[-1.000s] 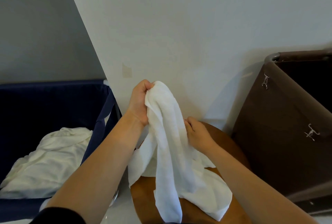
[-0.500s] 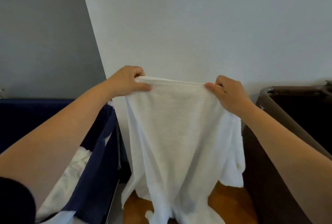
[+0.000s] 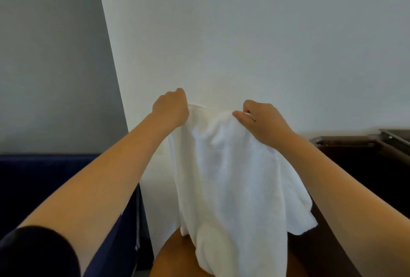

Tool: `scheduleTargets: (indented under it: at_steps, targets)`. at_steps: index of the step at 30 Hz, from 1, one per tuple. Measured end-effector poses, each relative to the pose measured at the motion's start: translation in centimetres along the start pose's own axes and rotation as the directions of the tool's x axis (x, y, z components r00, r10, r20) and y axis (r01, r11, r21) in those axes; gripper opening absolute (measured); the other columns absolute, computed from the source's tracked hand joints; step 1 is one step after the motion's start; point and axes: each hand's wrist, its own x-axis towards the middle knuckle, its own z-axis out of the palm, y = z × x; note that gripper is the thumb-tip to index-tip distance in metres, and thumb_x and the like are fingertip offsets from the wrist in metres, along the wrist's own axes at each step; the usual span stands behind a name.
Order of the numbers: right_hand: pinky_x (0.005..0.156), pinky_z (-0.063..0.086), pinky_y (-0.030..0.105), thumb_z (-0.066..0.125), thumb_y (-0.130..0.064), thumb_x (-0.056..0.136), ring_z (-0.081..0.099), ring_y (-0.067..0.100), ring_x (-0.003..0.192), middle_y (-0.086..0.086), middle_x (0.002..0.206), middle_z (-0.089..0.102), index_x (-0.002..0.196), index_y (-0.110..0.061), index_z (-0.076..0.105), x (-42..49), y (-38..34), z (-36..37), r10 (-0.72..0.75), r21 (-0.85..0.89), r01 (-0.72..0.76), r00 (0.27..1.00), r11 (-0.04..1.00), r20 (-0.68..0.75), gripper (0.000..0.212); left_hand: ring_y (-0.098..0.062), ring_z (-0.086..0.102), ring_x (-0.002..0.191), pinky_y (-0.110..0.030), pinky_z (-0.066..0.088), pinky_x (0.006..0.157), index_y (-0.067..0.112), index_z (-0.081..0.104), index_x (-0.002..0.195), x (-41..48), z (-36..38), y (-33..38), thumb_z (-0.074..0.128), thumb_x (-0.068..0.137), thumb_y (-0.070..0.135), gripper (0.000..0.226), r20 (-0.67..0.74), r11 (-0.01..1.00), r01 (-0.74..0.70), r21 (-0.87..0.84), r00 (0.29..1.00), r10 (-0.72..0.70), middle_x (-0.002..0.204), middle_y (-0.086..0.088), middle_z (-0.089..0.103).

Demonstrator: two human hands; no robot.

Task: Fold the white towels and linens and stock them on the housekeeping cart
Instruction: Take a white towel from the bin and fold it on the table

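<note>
1. Hanging at 12 o'clock before the pale wall point(image 3: 244, 32): white towel point(image 3: 233, 176), held up by its top hem, long axis dropping straight toward 6 o'clock.
2. Ending low over the round wooden desk point(image 3: 170, 256) at 6 o'clock; cannot tell whether touching it.
3. Gripping the hem's left corner: left hand point(image 3: 170, 110), fingers curled round the cloth, at 11 o'clock from the towel's middle.
4. Pinching the right corner: right hand point(image 3: 259, 119), thumb and fingertips closed on a bunched bit of hem, at 1 o'clock.
5. Sitting equally near the towel, close together, hem slack between them.
6. Probably needed next: drawing the hands apart to level the hem before a first fold.
7. Flanking: navy bin point(image 3: 55, 158) at 9 o'clock, brown hamper point(image 3: 346, 142) at 3 o'clock.
</note>
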Motion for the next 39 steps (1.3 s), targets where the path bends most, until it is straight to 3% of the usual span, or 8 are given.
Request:
scheduleTargets:
  at_steps: [7, 10, 13, 17, 22, 29, 34, 39]
  targets:
    - [0.053, 0.029, 0.025, 0.044, -0.034, 0.098, 0.038, 0.015, 0.058, -0.003, 0.061, 0.041, 0.064, -0.021, 0.029, -1.9, 0.4, 1.1, 0.012, -0.001, -0.012, 0.998, 1.0, 0.068, 0.039, -0.023, 0.047, 0.074, -0.03, 0.033, 0.06, 0.011, 0.046, 0.07, -1.8, 2.3, 3.4, 0.04, 0.09, 0.016, 0.022, 0.118, 0.925, -0.159, -0.344, 0.97, 0.21, 0.08, -0.004, 0.052]
    - [0.053, 0.03, 0.024, 0.048, -0.023, 0.096, 0.037, 0.01, 0.055, -0.005, 0.06, 0.042, 0.061, -0.02, 0.034, -2.6, 0.2, 1.6, 0.012, 0.162, -0.03, 0.994, 0.986, 0.111, 0.038, -0.013, 0.053, 0.096, -0.026, 0.04, 0.078, 0.025, 0.058, 0.109, -3.4, 2.4, 4.6, 0.058, 0.08, 0.032, 0.029, 0.291, 0.825, -0.269, -0.497, 0.844, 0.45, 0.106, 0.008, 0.056]
    - [0.047, 0.029, 0.017, 0.051, -0.017, 0.093, 0.033, 0.007, 0.05, -0.006, 0.054, 0.039, 0.055, -0.017, 0.035, -3.2, -0.1, 2.3, 0.036, 0.351, -0.068, 0.995, 0.934, 0.096, 0.041, -0.01, 0.061, 0.094, -0.025, 0.046, 0.086, 0.027, 0.068, 0.094, -4.5, 3.1, 5.1, 0.066, 0.073, 0.028, 0.02, 0.403, 0.718, -0.172, -0.674, 0.728, 0.554, 0.096, 0.007, 0.067]
    - [0.051, 0.029, 0.019, 0.05, -0.026, 0.096, 0.034, 0.009, 0.053, -0.003, 0.058, 0.04, 0.06, -0.012, 0.041, -4.7, -0.1, 3.4, 0.086, 0.522, -0.127, 0.991, 0.843, 0.101, 0.04, -0.013, 0.066, 0.089, -0.029, 0.05, 0.088, 0.012, 0.072, 0.098, -5.2, 4.1, 4.3, 0.069, 0.084, 0.018, 0.016, 0.445, 0.648, -0.026, -0.761, 0.706, 0.552, 0.097, -0.005, 0.071]
    - [0.051, 0.03, 0.013, 0.049, -0.029, 0.096, 0.035, 0.0, 0.053, -0.008, 0.063, 0.041, 0.068, -0.015, 0.045, -7.6, 0.1, 5.8, 0.109, 0.688, -0.198, 0.979, 0.698, 0.172, 0.031, -0.016, 0.053, 0.053, -0.024, 0.044, 0.054, 0.009, 0.06, 0.062, -6.3, 5.8, 2.6, 0.072, 0.055, 0.02, 0.018, 0.461, 0.44, 0.231, -0.868, 0.706, 0.538, 0.06, -0.005, 0.056]
    - [0.084, 0.041, 0.025, 0.05, -0.033, 0.095, 0.051, 0.017, 0.094, 0.002, 0.104, 0.052, 0.102, -0.004, 0.058, -9.6, 0.9, 8.1, 0.056, 0.41, -0.232, 0.916, 0.882, 0.397, 0.031, -0.008, 0.037, 0.041, -0.019, 0.034, 0.043, 0.024, 0.039, 0.041, -6.7, 6.4, 0.2, 0.067, 0.053, 0.026, 0.03, 0.423, 0.179, 0.385, -0.905, 0.772, 0.475, 0.046, 0.008, 0.037]
    - [0.063, 0.04, 0.028, 0.044, -0.031, 0.093, 0.044, 0.014, 0.067, -0.002, 0.078, 0.043, 0.072, -0.012, 0.051, -9.8, 1.6, 9.9, 0.247, -0.005, -0.256, 0.93, 0.967, 0.271, 0.029, -0.009, 0.04, 0.04, -0.017, 0.035, 0.042, 0.022, 0.04, 0.041, -7.0, 6.5, -0.4, 0.058, 0.067, 0.015, 0.032, 0.432, 0.213, 0.376, -0.902, 0.773, 0.465, 0.047, 0.007, 0.039]
    - [0.058, 0.035, 0.033, 0.049, -0.024, 0.088, 0.038, 0.016, 0.061, 0.009, 0.073, 0.044, 0.064, -0.006, 0.045, -10.2, 2.1, 11.2, 0.349, 0.112, -0.399, 0.884, 0.91, 0.312, 0.03, -0.009, 0.048, 0.042, -0.017, 0.041, 0.044, 0.021, 0.047, 0.042, -7.0, 6.8, -0.9, 0.069, 0.058, 0.016, 0.028, 0.469, 0.269, 0.385, -0.883, 0.737, 0.486, 0.048, 0.005, 0.047]
